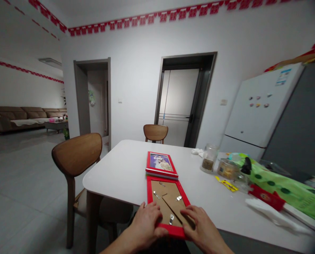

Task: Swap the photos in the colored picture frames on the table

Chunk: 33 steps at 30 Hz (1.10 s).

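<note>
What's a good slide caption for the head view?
Left hand and right hand on a face-down red frame; a second frame lies picture-up beyond it on the table.

A picture frame (169, 205) lies face down at the near edge of a dining table (115, 169), a framed photograph (161, 162) just behind it, a glass jar (208, 158) to the right; a chair (79, 151) stands at left.

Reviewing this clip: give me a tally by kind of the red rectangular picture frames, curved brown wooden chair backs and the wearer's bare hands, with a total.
Red rectangular picture frames: 2
Curved brown wooden chair backs: 2
Wearer's bare hands: 2
Total: 6
</note>
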Motion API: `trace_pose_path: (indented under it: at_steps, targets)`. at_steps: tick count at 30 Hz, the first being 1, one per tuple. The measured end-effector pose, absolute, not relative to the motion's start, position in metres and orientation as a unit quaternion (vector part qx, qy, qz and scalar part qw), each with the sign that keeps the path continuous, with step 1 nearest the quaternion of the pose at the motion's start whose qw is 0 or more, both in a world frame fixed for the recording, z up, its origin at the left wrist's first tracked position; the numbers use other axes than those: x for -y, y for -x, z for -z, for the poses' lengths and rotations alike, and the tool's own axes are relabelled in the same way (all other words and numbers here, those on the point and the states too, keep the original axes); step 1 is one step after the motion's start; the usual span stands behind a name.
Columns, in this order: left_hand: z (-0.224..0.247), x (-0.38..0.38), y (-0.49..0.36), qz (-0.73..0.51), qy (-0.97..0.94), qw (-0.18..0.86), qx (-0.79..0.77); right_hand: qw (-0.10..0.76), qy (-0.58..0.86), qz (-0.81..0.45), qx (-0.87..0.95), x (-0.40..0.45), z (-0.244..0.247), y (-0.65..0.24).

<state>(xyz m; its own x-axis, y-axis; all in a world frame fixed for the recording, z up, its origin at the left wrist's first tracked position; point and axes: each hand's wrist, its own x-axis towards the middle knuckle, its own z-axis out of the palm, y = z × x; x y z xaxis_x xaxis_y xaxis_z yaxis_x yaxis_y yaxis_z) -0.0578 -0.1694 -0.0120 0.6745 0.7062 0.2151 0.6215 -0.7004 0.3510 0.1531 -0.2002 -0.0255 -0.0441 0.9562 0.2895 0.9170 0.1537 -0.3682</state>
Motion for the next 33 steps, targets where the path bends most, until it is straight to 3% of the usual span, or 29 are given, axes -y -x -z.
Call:
trace_pose_path:
  at_steps: [18, 33]
  targets:
    - [0.013, 0.174, 0.069, -0.167, -0.895, 0.153, -0.385, 0.153, 0.543, -0.021, 0.826, 0.210, 0.013, -0.118]
    - [0.012, 0.174, 0.070, -0.164, -0.890, 0.159, -0.395, 0.172, 0.488, -0.050, 0.854, 0.208, 0.006, -0.119]
